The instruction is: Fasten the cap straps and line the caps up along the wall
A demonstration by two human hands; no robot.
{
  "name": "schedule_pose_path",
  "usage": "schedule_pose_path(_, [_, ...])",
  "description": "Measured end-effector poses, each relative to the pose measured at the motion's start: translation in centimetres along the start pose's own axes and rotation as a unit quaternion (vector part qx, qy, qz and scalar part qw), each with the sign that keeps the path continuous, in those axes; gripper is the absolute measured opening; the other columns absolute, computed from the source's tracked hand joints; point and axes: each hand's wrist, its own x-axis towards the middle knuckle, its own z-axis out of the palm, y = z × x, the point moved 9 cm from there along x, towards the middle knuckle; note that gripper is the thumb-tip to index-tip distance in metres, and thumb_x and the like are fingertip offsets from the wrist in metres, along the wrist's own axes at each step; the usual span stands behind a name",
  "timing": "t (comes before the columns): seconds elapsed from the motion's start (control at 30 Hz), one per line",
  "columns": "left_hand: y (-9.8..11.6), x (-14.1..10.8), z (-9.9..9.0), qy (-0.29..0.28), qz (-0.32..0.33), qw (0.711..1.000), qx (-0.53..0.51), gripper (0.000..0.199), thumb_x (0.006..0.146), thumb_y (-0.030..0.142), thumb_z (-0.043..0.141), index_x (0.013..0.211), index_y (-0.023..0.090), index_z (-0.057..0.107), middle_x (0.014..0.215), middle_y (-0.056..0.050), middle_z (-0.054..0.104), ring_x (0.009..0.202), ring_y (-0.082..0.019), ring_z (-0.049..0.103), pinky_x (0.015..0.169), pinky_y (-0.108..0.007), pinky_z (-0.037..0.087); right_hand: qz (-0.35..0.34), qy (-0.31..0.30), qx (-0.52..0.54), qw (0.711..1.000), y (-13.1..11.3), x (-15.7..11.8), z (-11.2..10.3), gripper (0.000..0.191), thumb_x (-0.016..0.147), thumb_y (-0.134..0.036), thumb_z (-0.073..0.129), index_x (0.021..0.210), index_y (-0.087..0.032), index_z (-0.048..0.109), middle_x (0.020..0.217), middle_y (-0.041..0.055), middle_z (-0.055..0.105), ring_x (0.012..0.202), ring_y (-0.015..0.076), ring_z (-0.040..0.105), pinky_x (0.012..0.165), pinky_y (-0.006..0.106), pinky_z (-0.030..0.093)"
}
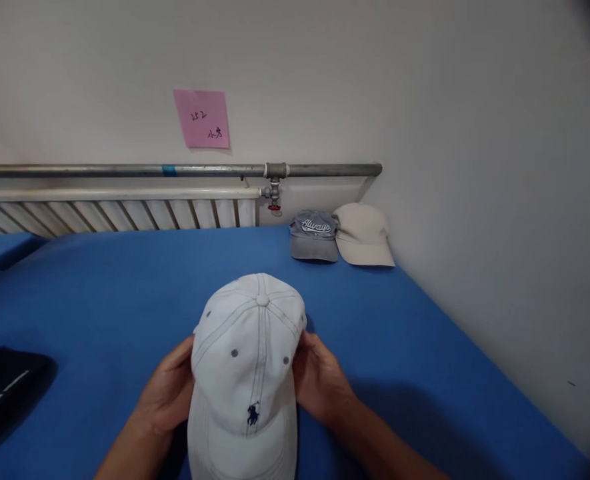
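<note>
Between my two hands is a white baseball cap [235, 387] with a small dark blue horse-and-rider emblem, its brim pointing toward me. My left hand [169, 390] grips the cap's left side, with the fingertips hidden behind or under it. On the opposite side, my right hand [319, 377] holds the edge of the crown, its fingers partly tucked out of sight. Farther back, a grey cap [313, 237] with white lettering sits against a beige cap [365, 235] near the corner.
A blue-covered surface [125, 287] lies beneath everything. At the left edge is a black item [9, 393] with a white stripe. A radiator [165, 212], a metal pipe [215, 171] with a valve [275, 193], and a pink note [203, 120] line the wall.
</note>
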Motion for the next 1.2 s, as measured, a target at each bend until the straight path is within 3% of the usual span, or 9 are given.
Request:
schedule_pose_path(0.1, [0.2, 0.2, 0.0, 0.018, 0.018, 0.999, -0.031, 0.037, 0.091, 0.014, 0.038, 0.072, 0.011, 0.071, 0.067, -0.009, 0.072, 0.083, -0.025, 0.071, 0.087, -0.039, 0.053, -0.022, 0.007, 0.014, 1.0, -0.7, 0.2, -0.3, 0.018, 0.074, -0.038, 0.064, 0.073, -0.02, 0.066, 0.064, -0.0007, 0.067, 0.068, 0.0169, 0.062, 0.077, 0.031, 0.044])
schedule_pose_path(0.23, [-0.3, 0.8, 0.4, 0.022, 0.011, 0.998, -0.051, 0.033, 0.093, 0.018, 0.039, 0.084, 0.012, 0.07, 0.069, -0.008, 0.073, 0.085, -0.024, 0.071, 0.086, -0.037, 0.055, -0.044, -0.004, 0.003, 0.999, -1.4, 0.7, -0.4, 0.024, 0.081, -0.04, 0.057, 0.089, -0.021, 0.068, 0.073, 0.0019, 0.071, 0.084, 0.0203, 0.064, 0.083, 0.034, 0.044])
schedule_pose_path(0.5, [-0.5, 1.5, 0.0, 0.041, 0.024, 0.998, -0.03, 0.029, 0.094, 0.015, 0.039, 0.086, 0.01, 0.066, 0.072, -0.01, 0.073, 0.086, -0.025, 0.071, 0.082, -0.037, 0.056, -0.034, 0.031, -0.002, 0.999, -1.7, 0.8, -1.1, 0.03, 0.088, -0.039, 0.049, 0.105, -0.021, 0.066, 0.091, 0.0024, 0.073, 0.094, 0.019, 0.065, 0.09, 0.033, 0.044])
schedule_pose_path(0.83, [-0.1, 1.9, -0.2, 0.044, 0.053, 0.998, -0.002, 0.025, 0.092, 0.012, 0.042, 0.104, 0.009, 0.064, 0.076, -0.009, 0.074, 0.079, -0.022, 0.072, 0.076, -0.031, 0.058, -0.051, 0.067, 0.009, 0.996, -2.3, 0.8, -1.5, 0.024, 0.088, -0.035, 0.048, 0.089, -0.022, 0.068, 0.081, 0.0018, 0.073, 0.091, 0.0197, 0.066, 0.086, 0.034, 0.047])
schedule_pose_path(1.03, [0.7, 2.0, -0.7, 0.056, 0.08, 0.995, -0.004, 0.025, 0.088, 0.003, 0.045, 0.088, 0.011, 0.069, 0.074, -0.005, 0.074, 0.064, -0.016, 0.07, 0.063, -0.022, 0.058, -0.07, 0.056, 0.005, 0.996, -3.1, 1.0, -1.7, 0.02, 0.086, -0.034, 0.052, 0.087, -0.021, 0.067, 0.078, 0.0016, 0.073, 0.086, 0.0194, 0.067, 0.083, 0.033, 0.048])
schedule_pose_path(1.2, [1.2, 1.9, -0.7, 0.051, 0.089, 0.995, 0.019, 0.026, 0.091, 0.006, 0.043, 0.085, 0.012, 0.068, 0.074, -0.005, 0.074, 0.062, -0.015, 0.07, 0.059, -0.021, 0.058, -0.071, 0.097, 0.011, 0.993, -3.6, 1.0, -2.5, 0.022, 0.089, -0.029, 0.049, 0.083, -0.019, 0.067, 0.072, 0.0004, 0.072, 0.071, 0.0146, 0.067, 0.077, 0.027, 0.049])
